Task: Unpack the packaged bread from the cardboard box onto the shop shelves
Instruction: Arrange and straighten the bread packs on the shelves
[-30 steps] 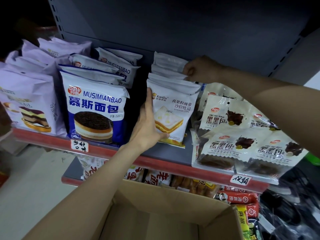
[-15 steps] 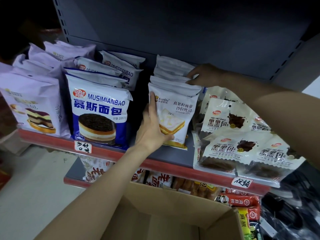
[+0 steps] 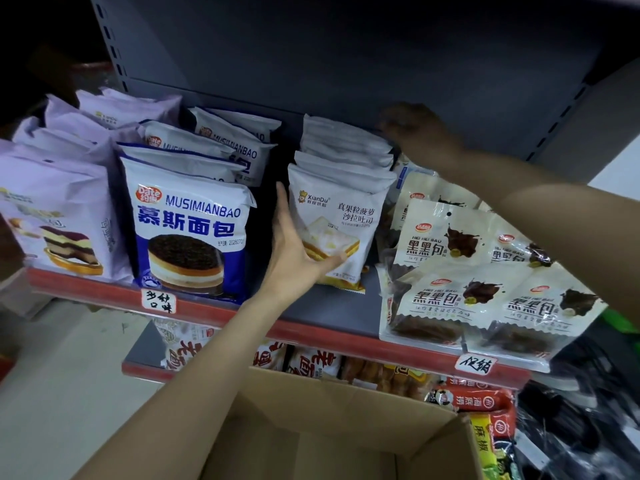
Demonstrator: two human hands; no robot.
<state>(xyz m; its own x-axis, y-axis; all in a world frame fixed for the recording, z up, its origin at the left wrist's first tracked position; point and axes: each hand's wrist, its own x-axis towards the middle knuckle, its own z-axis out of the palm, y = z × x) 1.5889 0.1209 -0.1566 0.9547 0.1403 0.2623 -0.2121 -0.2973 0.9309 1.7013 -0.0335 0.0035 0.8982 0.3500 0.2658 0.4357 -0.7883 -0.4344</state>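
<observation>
Bread packs fill the grey shelf (image 3: pixel 332 317): blue "MUSIMIANBAO" bags (image 3: pixel 190 233) (brand Date), white "XianDu" toast packs (image 3: pixel 341 202) in a row mid-shelf, "HEI HEI BAO" packs (image 3: pixel 485 282) at right. Below, the cardboard box (image 3: pixel 332 424) stands open. The left hand (image 3: pixel 298 251) cups the front XianDu pack, fingers straight along its side, thumb across its front. The right hand (image 3: pixel 412 128) touches the row's rear packs; its grip cannot be told.

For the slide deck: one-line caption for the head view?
Left hand steadies the front XianDu toast packet while right hand reaches the row's back, above the cardboard box.
</observation>
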